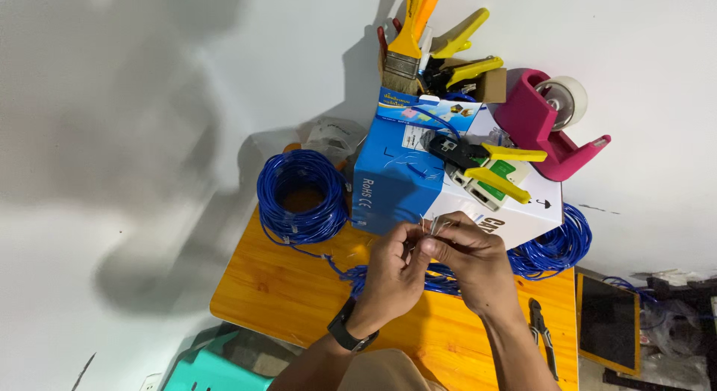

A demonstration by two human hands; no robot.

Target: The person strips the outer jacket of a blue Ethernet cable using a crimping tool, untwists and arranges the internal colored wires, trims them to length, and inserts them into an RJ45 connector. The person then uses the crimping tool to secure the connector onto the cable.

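over the desk's [284,294] middle, the left hand [392,275] and right hand [470,260] pinch the thin wires [435,225] fanning from a blue cable [396,275], fingertips clamped together. they look light, springy and easily kinked, best held near the sheath.

Left hand [392,268]: pinched thin bare wire ends [435,225], a black watch on its wrist.
Right hand [470,253]: met the left, fingertips on the same wires.
Blue cable [441,277]: ran under both hands across the orange wooden table [284,286].
Cable coil [301,197]: lay left of the blue-and-white box [403,185].
Crimping tool [485,163]: rested on the box.
Pink tape dispenser [541,126]: stood beyond the box.
Paintbrush [407,51]: lay at the far end.
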